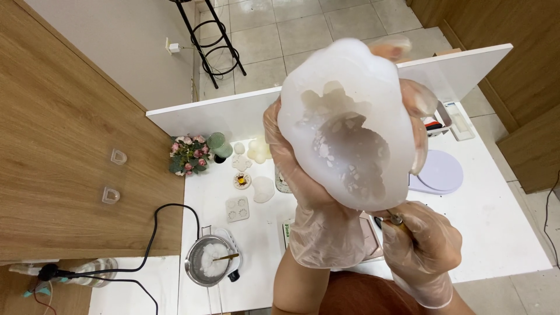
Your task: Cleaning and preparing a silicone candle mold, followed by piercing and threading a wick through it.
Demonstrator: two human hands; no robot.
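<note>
While my left hand [318, 192] lifts the white silicone mould [344, 122] up toward the camera, well above the tabletop [501, 221], its gloved fingers [423, 102] are wrapped around the back and far edge of the soft shell, clamped on it so that the cavity faces me. My right hand [423, 245] sits lower and nearer, its fingers closed around a thin tool with a metal ferrule [395, 219], the tip reaching the mould's lower rim; whether the tip touches the inner wall I cannot tell. White flecks and flakes cling inside the cavity, thickest along its left side. As I judge it, the step is done well by keeping the mould tilted so the hollow stays lit and visible, by supporting the flexible wall from behind exactly where the tool presses, and by working from the rim inward with light strokes, so that the soft silicone is not nicked or stretched. A firm grip risks folding the cavity shut; a loose one lets the shell sag over the tool. On the tabletop below, to the left, stand a metal pot with white wax and a stirrer [209, 259], a small flat mould with several cavities [237, 208], and a pot of pink flowers [188, 155]; a lilac round scale [440, 172] lies to the right.
</note>
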